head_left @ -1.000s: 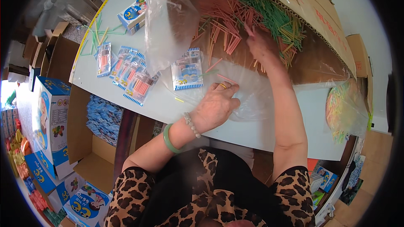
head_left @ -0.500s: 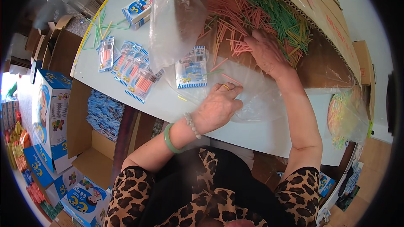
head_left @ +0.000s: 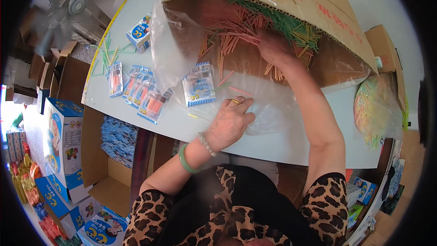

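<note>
My right hand [head_left: 276, 50] reaches into a tipped cardboard box [head_left: 346, 70] among loose pink sticks [head_left: 234, 29], thin and straw-like; its fingers are lost in shade and among the sticks. Green sticks [head_left: 291, 20] lie beyond them. My left hand [head_left: 229, 125] rests closed, fingers curled, on the clear plastic liner [head_left: 268, 114] that spills from the box. What it grips, if anything, is hidden. A loose pink stick [head_left: 241, 92] lies just past its fingertips. Beside it is a blue-and-white packet [head_left: 199, 84]; several filled packets [head_left: 144, 93] overlap farther left.
A small blue-and-white carton [head_left: 139, 34] and scattered green straws [head_left: 109, 52] are at the table's far left. Below the left edge, an open carton [head_left: 111, 196] holds blue packets [head_left: 118, 139]. A clear bag of coloured sticks [head_left: 371, 107] hangs at the right edge.
My right hand has gone deeper into the box among the sticks. My left hand has stayed near the same spot on the liner. The whole view has shifted a little.
</note>
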{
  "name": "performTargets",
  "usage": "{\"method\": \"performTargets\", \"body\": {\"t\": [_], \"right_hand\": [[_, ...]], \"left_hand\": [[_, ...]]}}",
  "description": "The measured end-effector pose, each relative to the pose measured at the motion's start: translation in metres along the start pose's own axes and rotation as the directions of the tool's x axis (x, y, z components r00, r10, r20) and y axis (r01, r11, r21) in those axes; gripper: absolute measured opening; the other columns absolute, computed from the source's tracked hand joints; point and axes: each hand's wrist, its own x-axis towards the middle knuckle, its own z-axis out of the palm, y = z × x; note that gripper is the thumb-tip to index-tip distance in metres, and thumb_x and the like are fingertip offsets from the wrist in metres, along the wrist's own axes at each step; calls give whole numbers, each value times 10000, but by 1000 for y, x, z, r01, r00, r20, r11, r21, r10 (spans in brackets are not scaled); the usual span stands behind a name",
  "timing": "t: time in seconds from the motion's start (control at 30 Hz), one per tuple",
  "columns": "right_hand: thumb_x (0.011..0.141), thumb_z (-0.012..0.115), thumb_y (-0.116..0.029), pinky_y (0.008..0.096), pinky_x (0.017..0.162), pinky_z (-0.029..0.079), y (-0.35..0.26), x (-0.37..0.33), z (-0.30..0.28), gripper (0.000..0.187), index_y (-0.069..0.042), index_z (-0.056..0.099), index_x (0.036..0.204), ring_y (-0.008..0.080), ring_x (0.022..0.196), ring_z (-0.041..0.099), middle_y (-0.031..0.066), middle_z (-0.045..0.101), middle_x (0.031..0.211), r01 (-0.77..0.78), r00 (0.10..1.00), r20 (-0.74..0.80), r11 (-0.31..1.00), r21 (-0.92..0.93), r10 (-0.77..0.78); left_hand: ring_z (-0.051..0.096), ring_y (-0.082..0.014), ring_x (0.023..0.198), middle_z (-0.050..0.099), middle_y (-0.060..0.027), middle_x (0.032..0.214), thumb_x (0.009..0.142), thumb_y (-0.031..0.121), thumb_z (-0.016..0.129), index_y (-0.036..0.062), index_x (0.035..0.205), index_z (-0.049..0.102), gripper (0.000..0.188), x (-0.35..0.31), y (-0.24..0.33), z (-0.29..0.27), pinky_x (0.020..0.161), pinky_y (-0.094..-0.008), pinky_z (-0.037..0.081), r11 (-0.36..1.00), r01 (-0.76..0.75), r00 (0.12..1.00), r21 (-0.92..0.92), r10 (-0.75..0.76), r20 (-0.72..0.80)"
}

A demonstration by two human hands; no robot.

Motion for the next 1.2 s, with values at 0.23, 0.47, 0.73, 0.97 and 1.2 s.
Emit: {"method": "performTargets", "body": {"t": [0.23,0.47,0.73,0.97,1.2], "right_hand": [[822,571,-171,434,853,452,0,16,11,296,10,528,1051,375,989,561,221,579,1047,-39,996,-70,963,268,59],[826,583,-204,427,854,460,-12,30,17,266,-4,575,1002,343,985,572,189,595,1027,26,990,-136,999,-32,-30],[872,521,-182,424,830,468,20,19,26,251,-15,545,1058,362,945,574,193,594,1000,-111,873,-468,990,86,138],[931,438,-90,327,775,465,-7,-42,22,195,-8,478,1104,200,900,589,111,598,992,284,876,-422,456,843,233],[902,494,-191,464,761,467,-19,-40,61,284,-15,419,1112,427,926,576,248,587,1045,323,724,-624,654,684,294]], "left_hand": [[484,-318,1106,537,-155,1191,658,23,619,53,748,574,106,0,-2,0,880,-427,389,1000,-8,1000,-6,7,-16],[489,-314,1098,540,-155,1188,667,23,609,54,753,578,97,0,-2,0,874,-427,391,1000,4,1000,-17,-5,-17],[488,-308,1095,544,-154,1174,662,10,597,51,780,570,128,2,0,0,877,-410,393,1000,-24,999,-5,24,-29],[438,-383,1191,505,-225,1238,805,205,645,-11,1254,486,524,34,-4,-55,998,-403,358,680,405,902,-611,-406,146],[588,-354,989,596,-229,1073,899,205,547,-16,1174,529,353,142,-49,1,870,-367,460,890,-2,859,-457,-232,-456]]}}
